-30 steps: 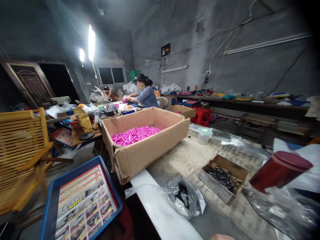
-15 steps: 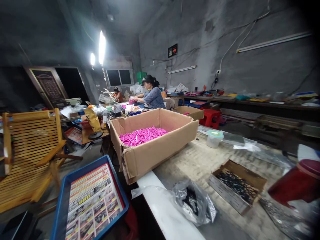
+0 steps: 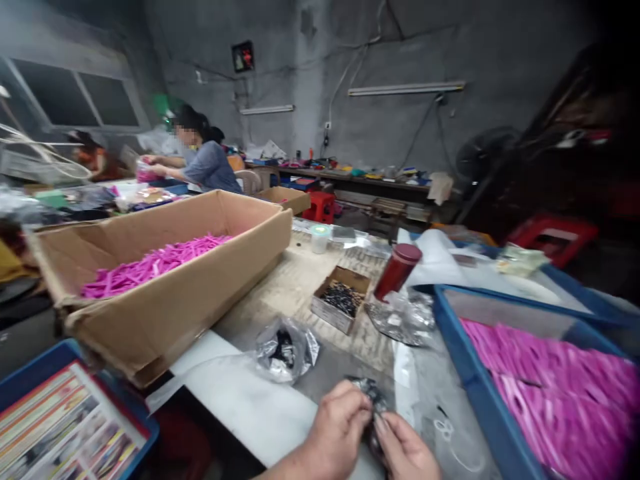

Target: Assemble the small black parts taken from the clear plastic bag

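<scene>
My left hand [image 3: 334, 428] and my right hand [image 3: 404, 448] are close together at the bottom centre, fingers pinched on a small plastic bag [image 3: 376, 395] that looks dark and shiny. Its contents are too blurred to make out. Just beyond my left hand lies an open clear bag [image 3: 287, 350] with black pieces in it. Farther off is a small cardboard box [image 3: 333, 316] of small dark parts, with a crumpled silvery bag [image 3: 400, 319] to its right.
A large cardboard carton [image 3: 200, 293] of pink sticks stands at left. A blue tray [image 3: 467, 373] of pink pieces sits at right, another blue tray [image 3: 150, 433] at lower left. A red jar [image 3: 397, 270] stands beyond the small box. A co-worker [image 3: 213, 163] handles a pink bundle behind.
The view has swung right and down. Both my hands have come into view with the dark plastic bag, and the tray of pink pieces now shows at right.
</scene>
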`<state>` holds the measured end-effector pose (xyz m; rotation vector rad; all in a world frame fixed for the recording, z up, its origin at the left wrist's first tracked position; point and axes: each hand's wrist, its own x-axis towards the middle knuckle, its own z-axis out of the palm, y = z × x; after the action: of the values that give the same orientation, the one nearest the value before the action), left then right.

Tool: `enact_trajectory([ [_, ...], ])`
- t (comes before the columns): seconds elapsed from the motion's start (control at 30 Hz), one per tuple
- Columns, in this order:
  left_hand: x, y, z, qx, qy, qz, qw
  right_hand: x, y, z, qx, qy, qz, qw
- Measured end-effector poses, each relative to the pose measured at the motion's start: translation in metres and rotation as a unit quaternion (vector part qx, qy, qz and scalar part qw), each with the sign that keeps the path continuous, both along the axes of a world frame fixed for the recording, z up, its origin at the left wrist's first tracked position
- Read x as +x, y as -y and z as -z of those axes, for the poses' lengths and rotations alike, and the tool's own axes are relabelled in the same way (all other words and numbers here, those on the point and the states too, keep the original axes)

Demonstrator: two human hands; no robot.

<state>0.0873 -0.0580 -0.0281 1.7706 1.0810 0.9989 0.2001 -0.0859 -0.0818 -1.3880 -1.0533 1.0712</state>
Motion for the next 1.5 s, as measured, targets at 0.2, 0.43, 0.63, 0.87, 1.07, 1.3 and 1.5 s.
enact_trajectory([
  [0.2, 0.000, -0.007, -0.003, -0.043, 0.017, 0.040, 0.998, -0.001, 0.000, -0.018, -0.042, -0.106, 0.018, 0.993],
  [0.43, -0.002, -0.010, -0.004, -0.038, 0.014, 0.049, 0.998, 0.004, -0.004, -0.036, -0.020, -0.019, -0.023, 0.999],
  [0.63, -0.010, -0.017, -0.002, -0.044, 0.007, 0.024, 0.999, 0.024, -0.014, -0.045, 0.019, 0.271, -0.062, 0.961],
  [0.87, -0.017, -0.019, 0.001, -0.052, -0.003, 0.019, 0.998, 0.015, -0.026, -0.038, 0.033, 0.542, -0.141, 0.828],
  [1.07, -0.019, -0.020, 0.005, -0.058, -0.002, 0.024, 0.998, 0.005, -0.030, -0.033, 0.017, 0.596, -0.148, 0.789],
  [1.3, -0.019, -0.018, 0.007, -0.066, 0.001, 0.017, 0.998, 0.003, -0.029, -0.033, 0.019, 0.612, -0.148, 0.776],
  [1.5, -0.021, -0.017, 0.009, -0.087, 0.024, 0.016, 0.996, 0.008, -0.021, -0.033, 0.032, 0.578, -0.140, 0.804],
])
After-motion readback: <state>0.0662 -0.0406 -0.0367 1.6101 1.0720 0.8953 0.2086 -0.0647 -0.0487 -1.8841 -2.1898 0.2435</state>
